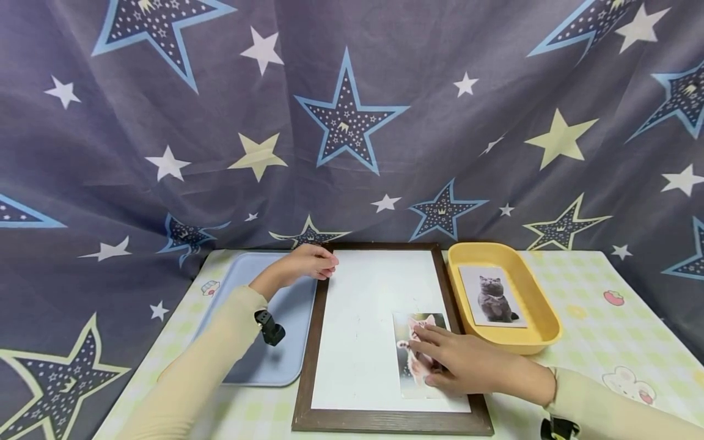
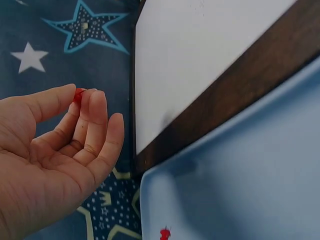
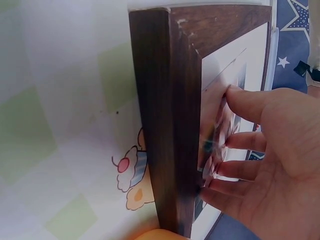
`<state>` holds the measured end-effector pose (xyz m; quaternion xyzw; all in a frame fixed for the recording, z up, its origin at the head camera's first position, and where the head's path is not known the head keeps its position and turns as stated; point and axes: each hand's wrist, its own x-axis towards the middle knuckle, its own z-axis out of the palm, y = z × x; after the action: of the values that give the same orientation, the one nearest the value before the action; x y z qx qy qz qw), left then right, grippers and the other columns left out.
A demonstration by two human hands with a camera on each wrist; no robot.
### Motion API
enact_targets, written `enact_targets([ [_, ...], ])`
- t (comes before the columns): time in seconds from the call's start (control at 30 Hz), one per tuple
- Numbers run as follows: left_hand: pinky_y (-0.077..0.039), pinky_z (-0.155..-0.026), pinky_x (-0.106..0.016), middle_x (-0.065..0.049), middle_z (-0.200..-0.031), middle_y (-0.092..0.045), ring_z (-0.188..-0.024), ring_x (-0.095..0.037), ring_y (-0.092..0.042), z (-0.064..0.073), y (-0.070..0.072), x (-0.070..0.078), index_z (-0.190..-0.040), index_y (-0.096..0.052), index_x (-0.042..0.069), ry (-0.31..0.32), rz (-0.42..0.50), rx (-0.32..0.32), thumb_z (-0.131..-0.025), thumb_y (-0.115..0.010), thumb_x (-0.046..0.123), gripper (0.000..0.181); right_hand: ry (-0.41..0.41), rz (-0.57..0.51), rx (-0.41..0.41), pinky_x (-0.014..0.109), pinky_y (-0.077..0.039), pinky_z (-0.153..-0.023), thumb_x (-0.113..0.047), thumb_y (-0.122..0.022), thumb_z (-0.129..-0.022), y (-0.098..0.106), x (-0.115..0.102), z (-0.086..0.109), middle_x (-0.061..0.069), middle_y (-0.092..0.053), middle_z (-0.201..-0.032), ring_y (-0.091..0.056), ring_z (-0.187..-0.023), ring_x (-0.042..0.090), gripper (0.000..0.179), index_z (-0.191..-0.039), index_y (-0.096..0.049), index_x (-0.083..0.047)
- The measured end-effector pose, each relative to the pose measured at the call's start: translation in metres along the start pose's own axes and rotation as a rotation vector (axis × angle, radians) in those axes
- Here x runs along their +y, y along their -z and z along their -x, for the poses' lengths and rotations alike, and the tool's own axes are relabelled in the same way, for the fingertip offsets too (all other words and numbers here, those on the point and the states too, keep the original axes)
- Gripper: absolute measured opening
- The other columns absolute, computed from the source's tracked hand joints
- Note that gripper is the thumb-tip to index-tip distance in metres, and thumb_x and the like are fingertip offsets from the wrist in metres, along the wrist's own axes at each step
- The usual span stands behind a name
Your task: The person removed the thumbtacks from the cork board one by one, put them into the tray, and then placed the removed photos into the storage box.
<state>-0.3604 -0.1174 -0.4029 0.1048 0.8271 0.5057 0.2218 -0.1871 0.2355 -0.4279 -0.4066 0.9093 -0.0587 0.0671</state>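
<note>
On your left, the blue tray (image 1: 275,366) lies on the bench (image 1: 594,336) with a loose pin (image 2: 165,233) in it. Your left hand (image 1: 305,263) is up by the far left part of the brown-framed whiteboard (image 1: 374,281), thumb and forefinger pinching a red pin (image 2: 78,95). At the board's near right lies the kitten photo (image 1: 409,366); your right hand (image 1: 467,363) rests on it, fingers spread and uncurled. Farther right, the yellow bin (image 1: 541,308) holds a cat photo (image 1: 492,296).

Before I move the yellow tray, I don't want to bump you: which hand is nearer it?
Right. The right hand is on the kitten photo, beside the yellow tray; the left hand is farther, by the left frame edge, pinching a red pin.
</note>
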Motion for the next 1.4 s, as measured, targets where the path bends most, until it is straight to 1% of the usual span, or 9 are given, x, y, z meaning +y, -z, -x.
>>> enact_targets([
  [0.2,-0.058,-0.101,-0.043,-0.026,-0.125,-0.067,-0.114,-0.035,-0.068,0.002,0.011,-0.010,-0.127,-0.061,-0.010,0.009,0.006,0.045,-0.101,-0.062,0.014,0.035,0.010,0.006,0.000,0.052,-0.058,-0.096,-0.044,-0.064,-0.099,-0.001,0.001,0.000,0.016,-0.044,-0.158,-0.047,-0.143,0.040,0.062,-0.152,-0.048,-0.016],
  [0.33,-0.056,-0.103,-0.044,-0.027,-0.129,-0.065,-0.113,-0.031,-0.069,0.003,0.019,-0.016,-0.129,-0.060,-0.011,0.019,0.009,0.063,-0.102,-0.060,0.012,0.035,0.014,0.007,0.001,0.051,-0.058,-0.095,-0.045,-0.063,-0.100,-0.001,0.001,0.000,0.015,-0.044,-0.159,-0.046,-0.143,0.040,0.062,-0.153,-0.047,-0.017],
  [0.5,-0.056,-0.103,-0.047,-0.023,-0.126,-0.068,-0.105,-0.022,-0.070,0.007,0.030,-0.024,-0.131,-0.059,-0.011,0.023,-0.012,0.081,-0.103,-0.060,0.012,0.037,0.003,0.007,-0.006,0.052,-0.057,-0.097,-0.045,-0.062,-0.100,-0.003,0.002,0.000,0.015,-0.043,-0.159,-0.046,-0.144,0.038,0.062,-0.153,-0.047,-0.017],
  [0.67,-0.059,-0.097,-0.041,-0.021,-0.125,-0.070,-0.103,-0.019,-0.071,0.012,0.040,-0.030,-0.132,-0.061,-0.008,0.047,-0.053,0.111,-0.103,-0.058,0.012,0.035,0.005,0.008,-0.007,0.052,-0.057,-0.098,-0.046,-0.062,-0.100,-0.003,0.003,-0.001,0.016,-0.044,-0.159,-0.046,-0.144,0.038,0.063,-0.153,-0.047,-0.017],
  [0.77,-0.059,-0.096,-0.040,-0.018,-0.122,-0.071,-0.103,-0.019,-0.071,0.015,0.045,-0.033,-0.131,-0.062,-0.008,0.058,-0.072,0.136,-0.103,-0.059,0.013,0.036,0.010,0.009,-0.003,0.052,-0.056,-0.099,-0.046,-0.061,-0.100,-0.004,0.003,-0.001,0.016,-0.044,-0.159,-0.046,-0.143,0.039,0.063,-0.153,-0.047,-0.016],
  [0.9,-0.056,-0.101,-0.046,-0.020,-0.121,-0.071,-0.107,-0.025,-0.071,0.020,0.051,-0.036,-0.131,-0.062,-0.008,0.070,-0.089,0.173,-0.102,-0.062,0.019,0.040,0.014,0.007,0.000,0.052,-0.057,-0.098,-0.045,-0.061,-0.101,-0.005,0.004,0.000,0.017,-0.043,-0.159,-0.046,-0.143,0.039,0.062,-0.153,-0.046,-0.015],
  [0.97,-0.056,-0.102,-0.048,-0.020,-0.119,-0.071,-0.105,-0.025,-0.071,0.023,0.055,-0.039,-0.130,-0.063,-0.008,0.071,-0.091,0.195,-0.102,-0.063,0.020,0.040,0.009,0.003,-0.002,0.052,-0.057,-0.098,-0.045,-0.061,-0.101,-0.004,0.004,0.000,0.017,-0.043,-0.159,-0.046,-0.143,0.039,0.062,-0.153,-0.046,-0.015],
  [1.17,-0.057,-0.099,-0.047,-0.011,-0.105,-0.076,-0.092,-0.015,-0.071,0.029,0.067,-0.047,-0.127,-0.064,-0.011,0.071,-0.074,0.232,-0.100,-0.063,0.017,0.038,0.006,-0.006,-0.007,0.053,-0.056,-0.099,-0.045,-0.061,-0.101,-0.001,0.002,0.000,0.017,-0.043,-0.159,-0.046,-0.143,0.039,0.062,-0.153,-0.047,-0.015],
  [1.4,-0.056,-0.101,-0.046,-0.005,-0.101,-0.075,-0.089,-0.011,-0.071,0.034,0.075,-0.051,-0.131,-0.062,-0.010,0.101,-0.062,0.238,-0.101,-0.062,0.017,0.040,0.010,-0.004,-0.004,0.053,-0.056,-0.099,-0.044,-0.062,-0.100,0.000,0.001,0.000,0.018,-0.044,-0.158,-0.047,-0.142,0.039,0.061,-0.152,-0.049,-0.014],
])
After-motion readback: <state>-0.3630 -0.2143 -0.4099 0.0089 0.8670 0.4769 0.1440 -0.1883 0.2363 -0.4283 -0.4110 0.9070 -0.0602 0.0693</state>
